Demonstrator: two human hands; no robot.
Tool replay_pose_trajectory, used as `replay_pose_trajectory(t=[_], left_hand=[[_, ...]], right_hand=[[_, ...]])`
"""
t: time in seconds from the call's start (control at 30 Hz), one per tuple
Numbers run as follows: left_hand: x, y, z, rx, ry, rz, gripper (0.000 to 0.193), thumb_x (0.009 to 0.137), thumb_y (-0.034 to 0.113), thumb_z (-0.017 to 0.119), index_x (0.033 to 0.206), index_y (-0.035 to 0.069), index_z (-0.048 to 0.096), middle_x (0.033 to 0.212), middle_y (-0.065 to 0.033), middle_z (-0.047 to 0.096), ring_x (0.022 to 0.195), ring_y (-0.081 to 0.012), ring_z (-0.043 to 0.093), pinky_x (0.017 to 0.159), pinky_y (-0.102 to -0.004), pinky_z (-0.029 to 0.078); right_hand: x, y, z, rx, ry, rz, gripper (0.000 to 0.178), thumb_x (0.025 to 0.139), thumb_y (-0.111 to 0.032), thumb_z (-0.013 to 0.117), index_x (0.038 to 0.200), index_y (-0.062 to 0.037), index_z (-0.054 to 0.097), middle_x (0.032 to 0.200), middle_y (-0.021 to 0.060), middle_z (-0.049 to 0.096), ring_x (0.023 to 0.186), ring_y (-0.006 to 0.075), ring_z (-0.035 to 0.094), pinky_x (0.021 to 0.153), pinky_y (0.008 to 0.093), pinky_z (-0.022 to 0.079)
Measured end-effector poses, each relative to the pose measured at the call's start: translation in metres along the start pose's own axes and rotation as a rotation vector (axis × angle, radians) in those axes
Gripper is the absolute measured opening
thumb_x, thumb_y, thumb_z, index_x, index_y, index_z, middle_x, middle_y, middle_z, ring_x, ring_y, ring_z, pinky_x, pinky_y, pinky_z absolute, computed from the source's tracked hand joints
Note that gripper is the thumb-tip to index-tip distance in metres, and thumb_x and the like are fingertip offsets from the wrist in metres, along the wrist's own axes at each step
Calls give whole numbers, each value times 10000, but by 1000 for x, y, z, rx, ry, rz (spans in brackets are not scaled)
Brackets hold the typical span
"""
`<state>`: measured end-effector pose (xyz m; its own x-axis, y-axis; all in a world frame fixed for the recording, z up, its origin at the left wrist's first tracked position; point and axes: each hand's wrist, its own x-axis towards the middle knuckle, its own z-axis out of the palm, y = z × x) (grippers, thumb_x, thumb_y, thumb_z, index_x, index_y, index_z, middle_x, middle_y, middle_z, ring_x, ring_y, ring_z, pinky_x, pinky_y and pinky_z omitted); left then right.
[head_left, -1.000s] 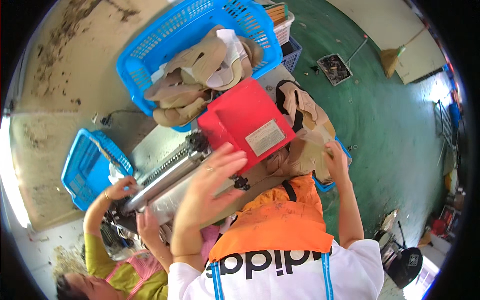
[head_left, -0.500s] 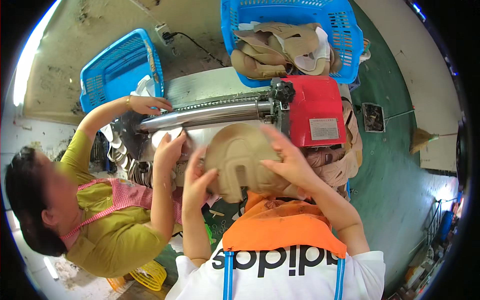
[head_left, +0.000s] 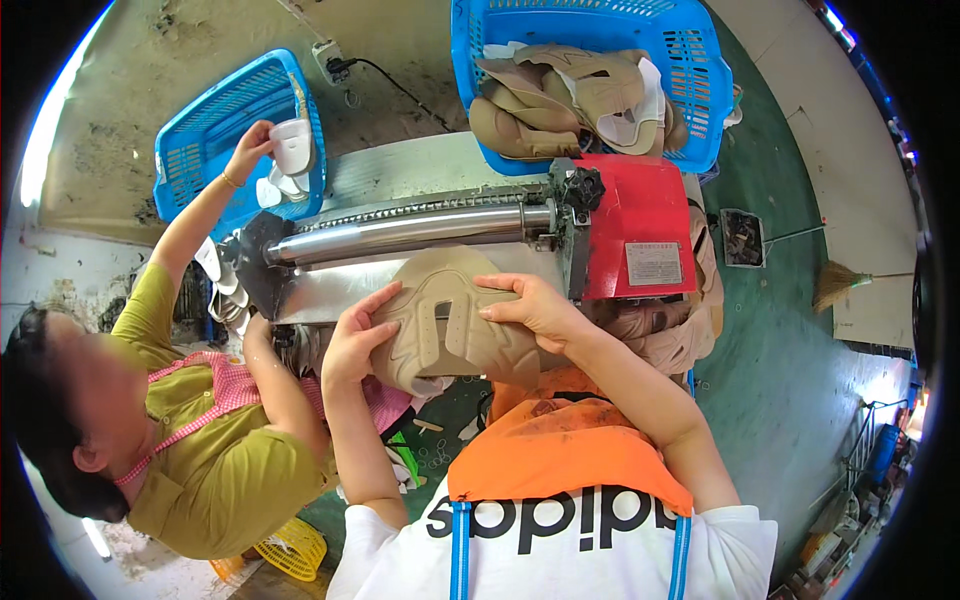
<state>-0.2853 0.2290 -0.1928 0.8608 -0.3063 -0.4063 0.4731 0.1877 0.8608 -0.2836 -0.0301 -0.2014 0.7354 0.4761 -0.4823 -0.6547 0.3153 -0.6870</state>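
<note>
I hold a tan shoe upper (head_left: 440, 320) flat in front of a steel roller machine (head_left: 420, 230) with a red housing (head_left: 640, 225). My left hand (head_left: 355, 340) grips its left edge. On its upper right side rests my right hand (head_left: 535, 305), fingers pressing down. The piece lies against the metal feed plate just below the roller.
A blue basket (head_left: 690, 90) of tan shoe uppers sits behind the machine. A co-worker in a green top at left reaches a hand (head_left: 250, 150) holding a white piece into another blue basket (head_left: 200, 140). More tan uppers (head_left: 670, 340) hang at my right. A broom (head_left: 850, 280) lies on the green floor.
The tan upper has been lowered and spread flat toward the roller. The co-worker's hand has moved up into the left blue basket with a white piece.
</note>
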Motion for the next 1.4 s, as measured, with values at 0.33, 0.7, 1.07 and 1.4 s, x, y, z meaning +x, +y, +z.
replay_pose_trajectory(t=[0.33,0.7,1.07,1.4], left_hand=[[37,17,-9,1051,139,157,467,684,-4,589,1148,20,541,1160,-142,545,1052,-248,527,926,-327,387],[238,49,-2,1433,47,-193,527,690,274,684,1084,-44,541,872,-205,627,793,-299,615,707,-362,479],[172,222,31,1042,363,637,572,673,-82,500,1229,49,482,868,-16,521,806,-92,488,742,-210,395],[151,274,108,1181,102,581,520,691,-99,434,1198,17,460,1283,-138,403,1122,-237,481,924,-327,402]], right_hand=[[35,29,-16,-574,346,-502,410,755,-43,607,1149,32,522,1066,102,578,900,145,578,830,269,448],[-57,-42,-40,-665,-183,-110,179,773,-150,584,835,6,644,715,71,644,565,150,617,533,263,484],[113,-205,-275,143,727,-564,436,805,-173,584,1221,-166,454,851,77,575,736,152,566,605,282,465],[131,-276,-324,-1061,831,-708,528,590,-488,695,888,-54,650,928,195,621,883,305,597,792,370,463]])
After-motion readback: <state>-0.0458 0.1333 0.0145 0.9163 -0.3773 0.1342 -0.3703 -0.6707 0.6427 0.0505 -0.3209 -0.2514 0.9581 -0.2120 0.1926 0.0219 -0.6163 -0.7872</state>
